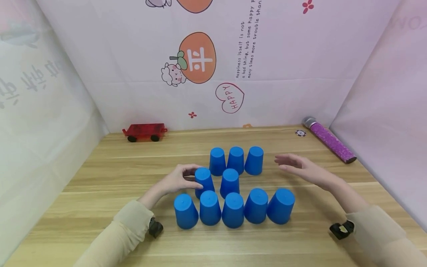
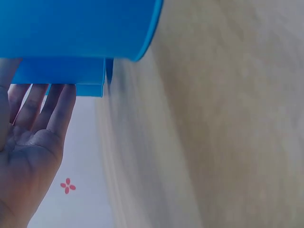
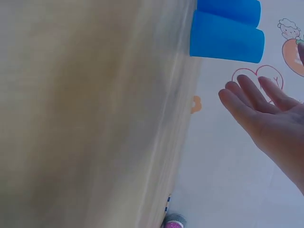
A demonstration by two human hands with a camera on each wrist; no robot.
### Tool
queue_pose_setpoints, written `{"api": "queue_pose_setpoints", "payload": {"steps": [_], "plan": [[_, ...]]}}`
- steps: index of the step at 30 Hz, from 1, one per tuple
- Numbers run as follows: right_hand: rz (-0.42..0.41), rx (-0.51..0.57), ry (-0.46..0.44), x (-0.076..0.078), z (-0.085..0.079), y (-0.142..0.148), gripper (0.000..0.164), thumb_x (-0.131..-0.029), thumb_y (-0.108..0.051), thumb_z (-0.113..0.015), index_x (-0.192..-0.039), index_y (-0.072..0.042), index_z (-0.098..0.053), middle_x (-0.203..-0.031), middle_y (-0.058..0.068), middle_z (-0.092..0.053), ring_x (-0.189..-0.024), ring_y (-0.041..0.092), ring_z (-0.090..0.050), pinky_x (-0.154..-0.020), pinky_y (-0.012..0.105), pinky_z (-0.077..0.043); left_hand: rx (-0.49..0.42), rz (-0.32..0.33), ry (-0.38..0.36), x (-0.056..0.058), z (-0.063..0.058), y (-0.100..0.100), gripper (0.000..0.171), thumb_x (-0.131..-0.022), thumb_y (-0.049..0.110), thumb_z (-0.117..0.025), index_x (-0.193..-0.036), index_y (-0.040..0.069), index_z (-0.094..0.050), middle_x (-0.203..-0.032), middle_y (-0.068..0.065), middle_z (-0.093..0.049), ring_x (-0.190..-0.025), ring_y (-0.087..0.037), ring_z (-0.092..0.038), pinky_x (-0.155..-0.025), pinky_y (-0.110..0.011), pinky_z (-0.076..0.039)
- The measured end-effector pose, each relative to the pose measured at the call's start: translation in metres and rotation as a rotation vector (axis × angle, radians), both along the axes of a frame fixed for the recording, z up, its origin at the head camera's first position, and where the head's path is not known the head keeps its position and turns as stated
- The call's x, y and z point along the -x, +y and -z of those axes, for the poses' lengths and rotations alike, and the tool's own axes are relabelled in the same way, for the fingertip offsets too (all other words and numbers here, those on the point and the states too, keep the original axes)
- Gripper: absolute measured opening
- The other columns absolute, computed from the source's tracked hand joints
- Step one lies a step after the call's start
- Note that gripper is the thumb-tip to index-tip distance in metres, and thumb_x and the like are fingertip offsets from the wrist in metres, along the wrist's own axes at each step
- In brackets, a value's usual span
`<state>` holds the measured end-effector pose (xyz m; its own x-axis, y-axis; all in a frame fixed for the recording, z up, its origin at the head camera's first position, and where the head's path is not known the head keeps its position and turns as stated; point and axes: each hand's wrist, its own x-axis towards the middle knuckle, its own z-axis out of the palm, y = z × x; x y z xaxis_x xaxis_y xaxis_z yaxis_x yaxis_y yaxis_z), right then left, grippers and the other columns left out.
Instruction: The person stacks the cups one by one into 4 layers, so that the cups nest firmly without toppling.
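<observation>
Upside-down blue plastic cups stand on the wooden table in rows. My left hand grips the left cup of the middle row, thumb at its near side and fingers behind it. Right of that is the row's other cup. Closer to me runs a row of several cups, among them a middle one. Three cups form the back row, with one at its right end. My right hand hovers to the right of that one, fingers relaxed and holding nothing; the right wrist view shows its bare palm.
A red toy cart stands at the back left. At the back right lie a purple glittery microphone and a small round chip. Printed white cloth walls in the table behind and at both sides.
</observation>
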<state>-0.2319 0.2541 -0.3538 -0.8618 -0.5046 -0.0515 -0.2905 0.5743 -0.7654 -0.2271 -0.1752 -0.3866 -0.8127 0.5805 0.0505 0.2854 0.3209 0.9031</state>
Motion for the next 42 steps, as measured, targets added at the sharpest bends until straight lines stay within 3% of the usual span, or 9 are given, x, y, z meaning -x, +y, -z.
{"api": "queue_pose_setpoints", "payload": {"steps": [3,6,9,13,15,26,34,38,42], "plan": [[-0.015,-0.013,-0.019,-0.011,-0.001,0.006,0.047,-0.101,-0.032,-0.041,-0.141,-0.008,-0.038,-0.141,0.019,-0.046,-0.129,0.039,-0.044,-0.099,0.048,-0.046,-0.001,-0.03,0.017,0.002,-0.001,-0.005,0.051,-0.081,0.02,-0.074,-0.127,0.008,-0.055,-0.122,-0.013,-0.062,-0.114,-0.028,-0.059,-0.096,-0.039,-0.05],[-0.047,0.005,-0.041,-0.02,-0.001,0.011,0.046,-0.101,-0.028,-0.042,-0.141,-0.007,-0.037,-0.141,0.021,-0.044,-0.127,0.039,-0.045,-0.096,0.033,-0.049,0.002,-0.078,0.022,0.006,-0.002,-0.009,0.052,-0.081,0.021,-0.075,-0.127,0.008,-0.055,-0.123,-0.013,-0.062,-0.115,-0.028,-0.059,-0.096,-0.041,-0.05],[-0.11,0.05,-0.053,-0.029,0.0,0.016,0.048,-0.099,-0.018,-0.047,-0.143,-0.006,-0.033,-0.142,0.025,-0.041,-0.127,0.021,-0.049,-0.094,0.019,-0.046,0.009,-0.144,0.028,0.01,-0.002,-0.013,0.053,-0.08,0.022,-0.075,-0.127,0.008,-0.055,-0.123,-0.013,-0.062,-0.115,-0.028,-0.059,-0.097,-0.042,-0.05],[-0.162,0.126,-0.057,-0.043,0.001,0.017,0.056,-0.094,-0.008,-0.054,-0.144,-0.003,-0.029,-0.143,0.029,-0.037,-0.121,-0.007,-0.046,-0.095,0.014,-0.043,0.012,-0.232,0.042,0.015,-0.003,-0.014,0.054,-0.081,0.025,-0.074,-0.128,0.008,-0.054,-0.124,-0.013,-0.061,-0.116,-0.029,-0.057,-0.098,-0.042,-0.049],[-0.157,0.15,-0.065,-0.05,0.0,0.015,0.058,-0.092,-0.007,-0.057,-0.143,-0.003,-0.029,-0.142,0.03,-0.036,-0.119,-0.012,-0.044,-0.095,0.014,-0.044,0.013,-0.276,0.049,0.018,-0.002,-0.014,0.056,-0.082,0.028,-0.074,-0.13,0.009,-0.053,-0.126,-0.013,-0.06,-0.118,-0.03,-0.056,-0.099,-0.042,-0.048],[-0.092,0.155,-0.102,-0.076,0.006,0.003,0.054,-0.089,-0.013,-0.064,-0.136,0.001,-0.041,-0.133,0.024,-0.05,-0.111,-0.012,-0.049,-0.091,0.014,-0.047,0.006,-0.412,0.091,0.027,0.005,-0.002,0.057,-0.082,0.028,-0.073,-0.131,0.009,-0.052,-0.128,-0.014,-0.058,-0.119,-0.032,-0.056,-0.097,-0.045,-0.049],[-0.11,0.191,-0.089,-0.078,0.013,-0.002,0.054,-0.087,-0.011,-0.066,-0.132,0.008,-0.043,-0.124,0.023,-0.055,-0.106,-0.01,-0.052,-0.087,0.014,-0.049,0.029,-0.435,0.075,0.008,-0.023,0.015,0.051,-0.086,0.015,-0.068,-0.131,-0.002,-0.049,-0.13,-0.023,-0.055,-0.12,-0.039,-0.053,-0.099,-0.048,-0.046],[-0.106,0.189,-0.088,-0.079,0.014,-0.004,0.054,-0.087,-0.012,-0.066,-0.133,0.006,-0.042,-0.125,0.024,-0.053,-0.106,-0.011,-0.052,-0.086,0.013,-0.049,0.036,-0.432,0.061,0.005,-0.027,0.017,0.052,-0.087,0.015,-0.068,-0.132,-0.001,-0.049,-0.131,-0.022,-0.054,-0.121,-0.038,-0.053,-0.1,-0.047,-0.046],[-0.107,0.187,-0.051,-0.079,0.014,-0.007,0.053,-0.087,-0.012,-0.066,-0.132,0.004,-0.044,-0.122,0.004,-0.058,-0.106,-0.01,-0.052,-0.086,0.013,-0.048,0.044,-0.42,0.058,0.008,-0.025,0.017,0.053,-0.086,0.016,-0.068,-0.132,-0.001,-0.048,-0.132,-0.023,-0.053,-0.122,-0.039,-0.052,-0.1,-0.048,-0.046]]}}
